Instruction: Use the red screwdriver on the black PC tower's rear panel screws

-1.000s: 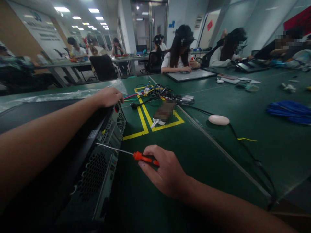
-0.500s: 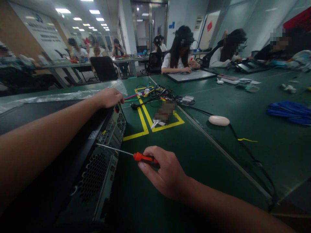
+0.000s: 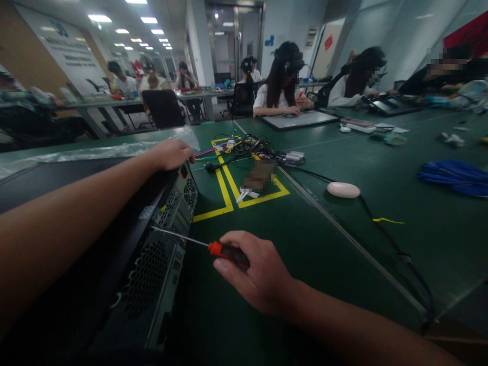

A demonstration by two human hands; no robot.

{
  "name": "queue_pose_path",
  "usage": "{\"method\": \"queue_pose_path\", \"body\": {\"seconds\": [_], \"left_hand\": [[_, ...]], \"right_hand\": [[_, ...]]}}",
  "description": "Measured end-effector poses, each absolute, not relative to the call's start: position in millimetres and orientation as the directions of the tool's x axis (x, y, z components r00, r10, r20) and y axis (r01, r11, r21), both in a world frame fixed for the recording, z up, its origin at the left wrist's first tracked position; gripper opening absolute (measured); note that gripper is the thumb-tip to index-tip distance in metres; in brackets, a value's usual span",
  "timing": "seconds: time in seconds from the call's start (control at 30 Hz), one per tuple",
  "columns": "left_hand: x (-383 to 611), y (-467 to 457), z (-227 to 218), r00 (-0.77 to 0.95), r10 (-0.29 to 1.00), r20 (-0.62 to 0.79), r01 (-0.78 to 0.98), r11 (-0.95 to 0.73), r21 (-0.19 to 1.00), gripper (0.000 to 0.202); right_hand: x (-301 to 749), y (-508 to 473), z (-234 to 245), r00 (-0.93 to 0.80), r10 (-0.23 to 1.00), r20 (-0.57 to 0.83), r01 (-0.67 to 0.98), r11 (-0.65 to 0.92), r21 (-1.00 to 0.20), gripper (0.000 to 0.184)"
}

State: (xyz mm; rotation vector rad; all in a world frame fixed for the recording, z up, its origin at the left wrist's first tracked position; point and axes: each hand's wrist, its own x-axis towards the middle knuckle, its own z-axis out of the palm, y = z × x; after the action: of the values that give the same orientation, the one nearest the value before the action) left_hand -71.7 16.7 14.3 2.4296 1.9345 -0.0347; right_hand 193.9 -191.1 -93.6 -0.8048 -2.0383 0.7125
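A black desktop computer case (image 3: 87, 190) lies at the left, its metal back panel with vent holes and ports facing right. Over the far corner of the case, my left hand (image 3: 173, 154) is closed, fingers bent round the edge. My right hand (image 3: 257, 269) is wrapped round the orange and black handle of a screwdriver (image 3: 215, 248), to the right of the case. The thin shaft points left, and its tip meets the edge of the back panel, above the honeycomb vent (image 3: 147, 277). Whether a screw sits under the tip is too small to tell.
Beyond the case are tangled cables (image 3: 247, 146) and a blurred-out object (image 3: 259, 175) by yellow tape (image 3: 224, 188). A pale oval thing (image 3: 343, 190), a black cord (image 3: 385, 236) and a blue bundle (image 3: 453, 177) lie rightward. People sit across the green table (image 3: 305, 223).
My right hand's thumb and fingers have shifted slightly on the screwdriver handle, which looks turned a little. The tip stays at the same spot; my left hand and the case have not moved.
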Motion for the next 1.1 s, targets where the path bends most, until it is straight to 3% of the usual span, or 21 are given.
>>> {"method": "queue_pose_path", "body": {"seconds": [0.07, 0.3, 0.73, 1.1], "left_hand": [[-71.9, 16.9, 14.3, 0.219, 0.975, -0.041, 0.976, -0.219, 0.013, 0.051], [-74.0, 18.9, 12.8, 0.232, 0.972, -0.036, 0.972, -0.232, 0.025, 0.052], [-74.2, 18.6, 12.3, 0.223, 0.975, -0.028, 0.975, -0.222, 0.026, 0.052], [-73.2, 17.3, 12.9, 0.215, 0.976, -0.035, 0.976, -0.214, 0.026, 0.053]], "right_hand": [[193.5, -190.9, -95.1, -0.464, 0.752, 0.468, 0.291, 0.628, -0.722, 0.024], [193.3, -189.6, -99.4, -0.463, 0.746, 0.479, 0.320, 0.644, -0.694, 0.013], [194.2, -189.1, -92.7, -0.439, 0.746, 0.501, 0.356, 0.656, -0.666, 0.013], [192.2, -192.5, -92.7, -0.448, 0.775, 0.445, 0.321, 0.604, -0.729, 0.017]]}}
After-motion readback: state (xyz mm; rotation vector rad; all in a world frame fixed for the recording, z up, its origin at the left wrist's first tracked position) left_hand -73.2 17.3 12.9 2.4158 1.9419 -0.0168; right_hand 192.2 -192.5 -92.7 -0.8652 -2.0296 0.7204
